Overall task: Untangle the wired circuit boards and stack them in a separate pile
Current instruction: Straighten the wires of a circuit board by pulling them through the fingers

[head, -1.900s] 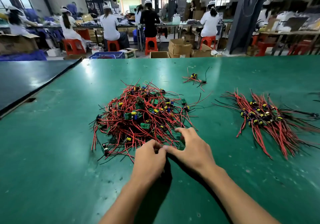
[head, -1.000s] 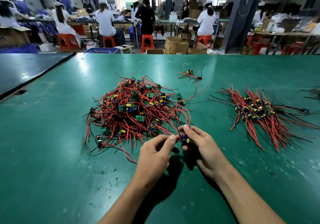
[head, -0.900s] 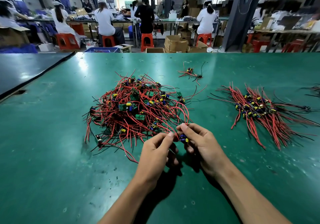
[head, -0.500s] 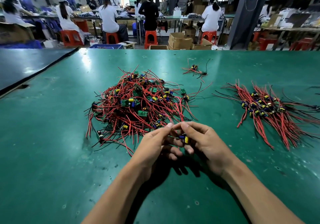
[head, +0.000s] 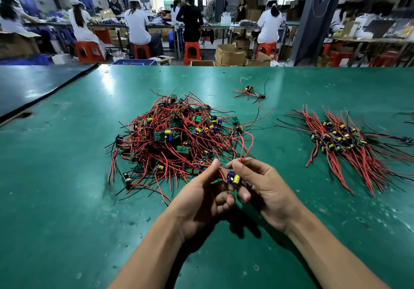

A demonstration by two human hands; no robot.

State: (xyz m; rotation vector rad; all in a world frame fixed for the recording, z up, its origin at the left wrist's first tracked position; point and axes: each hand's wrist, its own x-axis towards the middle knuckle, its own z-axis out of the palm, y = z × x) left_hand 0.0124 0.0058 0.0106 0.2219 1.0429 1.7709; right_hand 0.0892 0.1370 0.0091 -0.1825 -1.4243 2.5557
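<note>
Right fingers [head: 238, 167] curled in, pinching a small circuit board [head: 233, 179] with blue and yellow parts; board held clear of the counter [head: 67, 176], between my two hands. Left fingers [head: 214, 163] narrow, thumb and forefinger closed on a red lead [head: 220, 171] running from that board. Other left fingers loosely curled below it. Right hand [head: 266, 190] and left hand [head: 201, 197] nearly touching, palms turned toward each other.

A red wire loop [head: 247, 145] rises from the right fingertips and arcs back into the tangled pile [head: 177, 136], which lies just beyond both hands: red and black wires, green boards mixed through.

Sorted pile [head: 342, 141] well apart to the right, leads fanned toward me.

Small stray cluster [head: 249, 91] farther back, between the piles.

Dark mat [head: 33, 87] far left. Beyond the counter: seated workers, red stools [head: 192, 49], cardboard boxes [head: 230, 54].
</note>
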